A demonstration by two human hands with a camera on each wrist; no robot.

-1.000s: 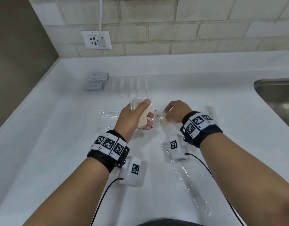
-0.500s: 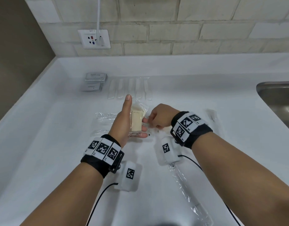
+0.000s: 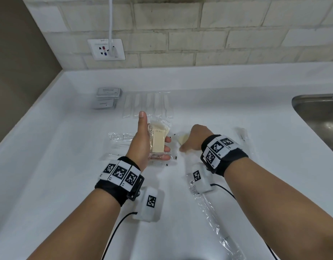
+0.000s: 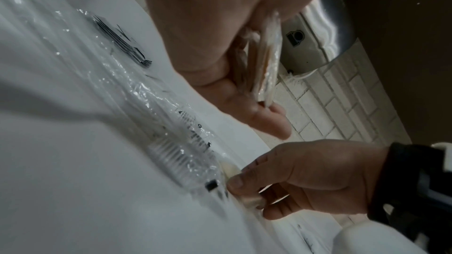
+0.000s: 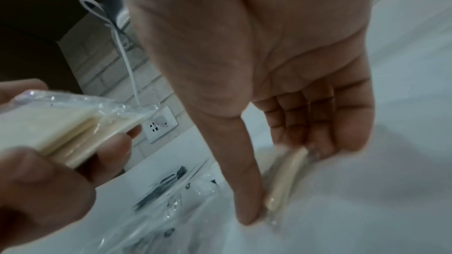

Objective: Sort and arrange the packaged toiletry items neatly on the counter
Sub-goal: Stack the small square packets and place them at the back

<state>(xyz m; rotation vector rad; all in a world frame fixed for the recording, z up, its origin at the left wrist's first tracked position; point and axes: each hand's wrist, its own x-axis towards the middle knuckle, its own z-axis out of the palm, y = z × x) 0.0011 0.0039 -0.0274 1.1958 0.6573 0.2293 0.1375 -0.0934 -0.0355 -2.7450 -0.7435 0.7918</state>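
My left hand (image 3: pixel 141 143) holds a stack of cream soap packets (image 3: pixel 158 142) in clear wrap upright above the counter, thumb straight along one face and fingers curled round the other. The left wrist view shows the stack (image 4: pixel 266 61) edge-on against the palm. To its right my right hand (image 3: pixel 196 136) reaches down to the counter (image 3: pixel 68 175). There thumb and fingers pinch one more cream soap packet (image 5: pixel 286 177), which lies partly hidden under the hand (image 4: pixel 318 173).
Grey packets (image 3: pixel 108 93) and a row of white sachets (image 3: pixel 148 106) line the back. Clear-wrapped items (image 3: pixel 120 141) lie left of the hands. A long wrapped item (image 3: pixel 218 212) lies near the front. A steel sink (image 3: pixel 321 113) is at the right. A wall socket (image 3: pixel 105 49) has a cable plugged in.
My right hand came to the stack in my left hand, then moved right and down onto another packet on the counter. My left thumb straightened along the stack.
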